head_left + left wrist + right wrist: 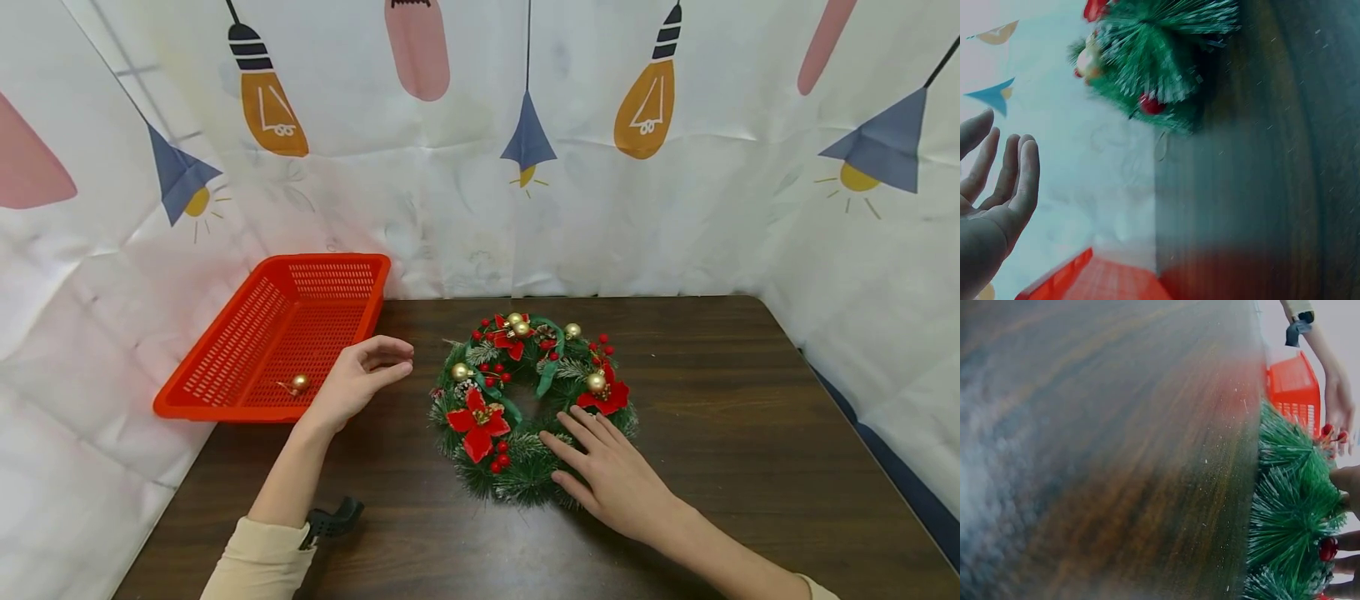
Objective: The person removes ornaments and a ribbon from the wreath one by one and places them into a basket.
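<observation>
A green Christmas wreath (528, 479) lies flat on the dark wooden table, trimmed with red poinsettias (477, 423), red berries, gold balls and a green ribbon. Over its lower right side my right hand (611, 475) is spread, the fingers fairly straight and touching the greenery. My left hand (358, 379) is raised between the basket and the wreath, its fingers loosely bent with nothing in them. In the left wrist view that hand (1000, 194) is apart from the wreath (1154, 56). Fingertips of the right hand are partly cut off in the right wrist view, beside the greenery (1288, 519).
A red plastic basket (262, 412) stands at the table's left, tilted up at the back. Inside it lies a small gold ball ornament (301, 382). A white curtain (465, 217) printed with lamps hangs behind the table (720, 400). A black strap (335, 518) sits on the left wrist.
</observation>
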A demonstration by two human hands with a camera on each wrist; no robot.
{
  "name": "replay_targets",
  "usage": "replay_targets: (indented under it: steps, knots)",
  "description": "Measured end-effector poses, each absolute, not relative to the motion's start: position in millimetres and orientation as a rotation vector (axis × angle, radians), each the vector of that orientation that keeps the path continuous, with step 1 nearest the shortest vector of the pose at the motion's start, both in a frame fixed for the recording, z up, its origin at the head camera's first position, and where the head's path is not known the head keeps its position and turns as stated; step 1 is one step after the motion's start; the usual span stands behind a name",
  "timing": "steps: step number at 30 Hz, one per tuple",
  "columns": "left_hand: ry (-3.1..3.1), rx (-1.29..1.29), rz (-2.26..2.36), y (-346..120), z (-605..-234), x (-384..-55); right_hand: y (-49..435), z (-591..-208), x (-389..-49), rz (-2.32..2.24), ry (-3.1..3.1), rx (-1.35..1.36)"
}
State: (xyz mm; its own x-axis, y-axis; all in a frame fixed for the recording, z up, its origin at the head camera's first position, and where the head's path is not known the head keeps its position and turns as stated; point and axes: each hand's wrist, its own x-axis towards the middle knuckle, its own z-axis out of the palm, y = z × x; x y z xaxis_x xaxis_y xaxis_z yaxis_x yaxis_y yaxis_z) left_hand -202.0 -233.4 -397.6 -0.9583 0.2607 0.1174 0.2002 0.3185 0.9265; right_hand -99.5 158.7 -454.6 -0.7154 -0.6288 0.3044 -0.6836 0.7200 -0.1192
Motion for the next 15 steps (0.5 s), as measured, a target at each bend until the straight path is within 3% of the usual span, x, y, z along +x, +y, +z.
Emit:
replay_targets:
  steps: [15]
  knots:
    - [2.461,0.460,1.764,-202,-418,-212,159,-454,-100,0.346,-2.690,1.046]
